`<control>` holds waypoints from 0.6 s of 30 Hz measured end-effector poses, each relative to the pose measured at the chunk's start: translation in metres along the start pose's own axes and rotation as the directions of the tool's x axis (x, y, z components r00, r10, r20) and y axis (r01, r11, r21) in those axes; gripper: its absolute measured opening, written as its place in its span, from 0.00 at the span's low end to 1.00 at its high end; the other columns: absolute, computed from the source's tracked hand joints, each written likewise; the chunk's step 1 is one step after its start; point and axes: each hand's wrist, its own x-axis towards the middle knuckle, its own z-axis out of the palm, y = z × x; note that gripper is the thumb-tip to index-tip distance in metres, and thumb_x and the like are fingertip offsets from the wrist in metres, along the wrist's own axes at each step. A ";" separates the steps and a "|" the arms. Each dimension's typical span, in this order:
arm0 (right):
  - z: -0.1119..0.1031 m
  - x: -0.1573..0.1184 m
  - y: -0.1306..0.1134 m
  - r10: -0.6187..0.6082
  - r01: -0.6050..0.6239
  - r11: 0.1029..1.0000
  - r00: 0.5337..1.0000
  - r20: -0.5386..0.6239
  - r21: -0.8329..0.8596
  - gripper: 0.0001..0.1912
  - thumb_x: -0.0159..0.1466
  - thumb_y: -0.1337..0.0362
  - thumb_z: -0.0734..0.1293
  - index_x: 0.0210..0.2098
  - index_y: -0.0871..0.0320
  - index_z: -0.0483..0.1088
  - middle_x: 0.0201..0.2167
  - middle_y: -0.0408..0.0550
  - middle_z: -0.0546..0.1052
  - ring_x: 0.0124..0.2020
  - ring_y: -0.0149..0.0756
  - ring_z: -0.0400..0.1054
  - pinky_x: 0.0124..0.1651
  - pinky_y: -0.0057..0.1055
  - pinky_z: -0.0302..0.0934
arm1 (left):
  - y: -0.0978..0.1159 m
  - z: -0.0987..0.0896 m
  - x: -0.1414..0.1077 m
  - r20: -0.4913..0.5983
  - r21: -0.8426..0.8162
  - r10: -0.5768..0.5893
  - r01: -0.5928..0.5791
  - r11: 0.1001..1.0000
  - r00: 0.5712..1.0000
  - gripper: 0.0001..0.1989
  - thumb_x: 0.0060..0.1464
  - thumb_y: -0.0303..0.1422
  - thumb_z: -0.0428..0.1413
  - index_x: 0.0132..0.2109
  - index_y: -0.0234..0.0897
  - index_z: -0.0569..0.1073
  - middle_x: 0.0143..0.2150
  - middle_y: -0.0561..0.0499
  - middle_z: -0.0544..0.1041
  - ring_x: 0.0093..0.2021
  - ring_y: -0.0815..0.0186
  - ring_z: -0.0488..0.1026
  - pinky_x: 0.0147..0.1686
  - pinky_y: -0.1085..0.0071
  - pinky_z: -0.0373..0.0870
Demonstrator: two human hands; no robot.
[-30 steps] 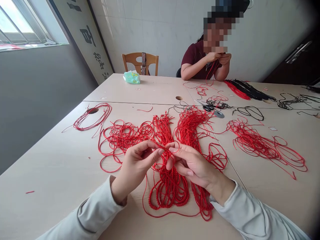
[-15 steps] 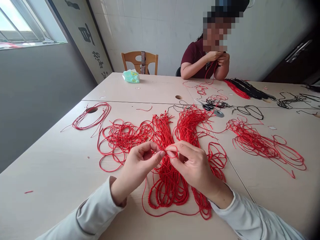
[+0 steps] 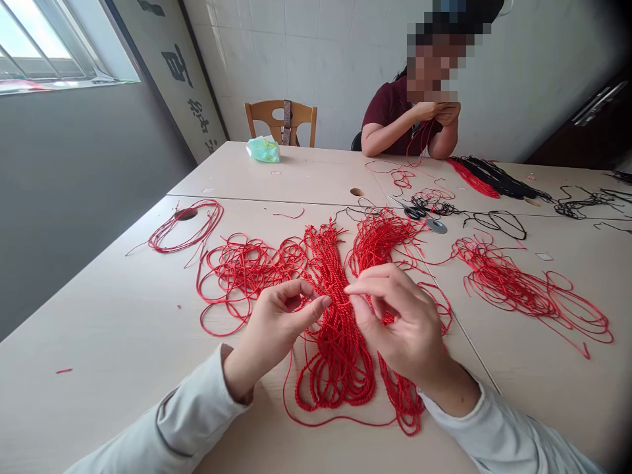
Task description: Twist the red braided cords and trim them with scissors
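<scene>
My left hand (image 3: 280, 332) is closed in a pinch on a thin red cord (image 3: 289, 372), which trails below it and curves across the table front. Facing it, my right hand (image 3: 402, 322) has thumb and forefinger pinched at the cord's end; the strand between the hands barely stands out against the red behind. Beneath both hands lies a bundle of twisted red cords (image 3: 336, 349), looped at the near end and frayed at the far end. A second red cord bundle (image 3: 378, 240) lies to its right, partly covered by my right hand.
Loose red cord piles lie left (image 3: 241, 266) and right (image 3: 523, 283), with a red coil (image 3: 185, 227) further left. Black scissors (image 3: 415, 212) and a grey tape roll (image 3: 437, 226) lie beyond. Across the table (image 3: 123, 368) a person (image 3: 390, 125) handles red cord near black cords (image 3: 498, 178).
My right hand has moved right and away from my left, opening a gap between the fingertips. The small red loop at my right fingers is no longer visible. The view has shifted slightly.
</scene>
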 end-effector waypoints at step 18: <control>0.011 -0.001 0.004 0.248 -0.292 0.907 0.952 0.177 0.303 0.04 0.68 0.64 0.60 0.37 0.56 0.66 0.46 0.52 0.68 0.44 0.38 0.67 0.44 0.34 0.65 | 0.003 0.004 -0.003 0.052 0.062 0.032 -0.035 0.997 0.998 0.12 0.54 0.40 0.60 0.29 0.36 0.73 0.23 0.55 0.66 0.24 0.70 0.59 0.24 0.73 0.56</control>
